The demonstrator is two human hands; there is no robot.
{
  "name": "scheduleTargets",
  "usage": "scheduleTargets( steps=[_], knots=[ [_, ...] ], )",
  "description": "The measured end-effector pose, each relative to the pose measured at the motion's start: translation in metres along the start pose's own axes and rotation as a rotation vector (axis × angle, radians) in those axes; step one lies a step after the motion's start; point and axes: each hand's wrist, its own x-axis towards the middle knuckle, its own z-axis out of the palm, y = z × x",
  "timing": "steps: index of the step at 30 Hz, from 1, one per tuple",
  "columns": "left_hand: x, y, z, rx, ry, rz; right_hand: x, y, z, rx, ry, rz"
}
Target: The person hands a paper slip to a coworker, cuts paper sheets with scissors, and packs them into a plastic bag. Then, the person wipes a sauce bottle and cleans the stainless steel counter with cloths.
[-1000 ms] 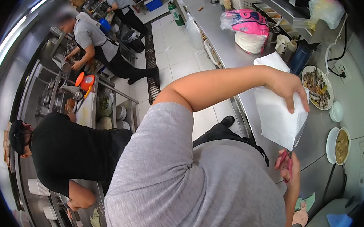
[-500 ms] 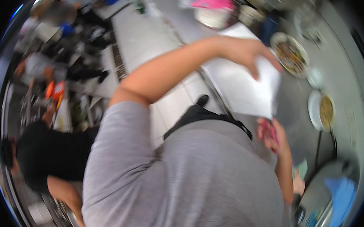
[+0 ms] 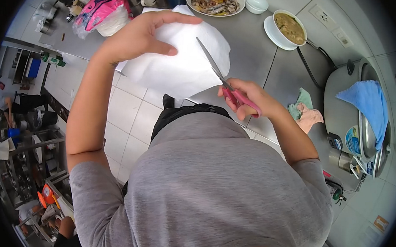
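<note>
My left hand (image 3: 141, 35) is at a sheet of white paper (image 3: 188, 55), its thumb lying on top and its index finger stretched along the far side; the other fingers are hidden. The sheet's right side has a rounded outline, and its near part reaches past the table's front edge. My right hand (image 3: 249, 99) is closed round the pink handles of a pair of scissors (image 3: 237, 98). One long blade lies over the paper, pointing away from me; much of the other blade is hidden.
Along the wall stand a plate of small fish (image 3: 215, 0), white bowls (image 3: 256, 3) and a bowl of soup (image 3: 289, 27). Cloths (image 3: 305, 111) lie to the right by a large cooker (image 3: 351, 108). A pink bag (image 3: 105, 10) sits at the back left; people work at far left.
The view has swung round and sharpened. The scissors blade now shows over the paper, whose right side looks rounded. Both hands remain at the paper and scissors.
</note>
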Motion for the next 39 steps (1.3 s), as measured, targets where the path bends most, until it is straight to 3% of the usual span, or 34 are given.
scheduleTargets(
  steps=[7,13,16,19,22,28,34,37,39],
  knots=[
    [-0.001,0.003,-0.004,-0.02,-0.016,0.013,0.001,-0.003,0.002,-0.247,0.101,0.113],
    [-0.004,0.007,0.002,0.012,-0.063,0.039,0.012,-0.008,0.008,-0.11,-0.003,0.004],
    [-0.004,0.007,-0.001,0.029,-0.07,0.03,0.013,-0.007,0.013,-0.056,0.095,0.047],
    [-0.006,0.004,-0.003,0.038,-0.065,0.025,0.015,0.001,0.015,-0.256,0.137,0.045],
    [-0.007,0.003,-0.003,-0.036,-0.078,0.009,0.02,0.004,0.018,-0.078,0.089,0.055],
    [-0.007,-0.006,-0.004,-0.049,-0.102,0.054,0.029,-0.007,0.023,-0.017,0.112,0.052],
    [-0.002,-0.027,-0.018,-0.265,-0.087,0.077,0.034,-0.006,0.03,-0.069,0.2,0.13],
    [0.001,-0.035,-0.025,-0.483,-0.176,0.025,0.047,-0.007,0.035,-0.041,0.146,-0.047],
    [0.002,-0.043,-0.031,-0.585,-0.224,0.013,0.056,-0.014,0.04,-0.023,0.148,-0.018]
  ],
)
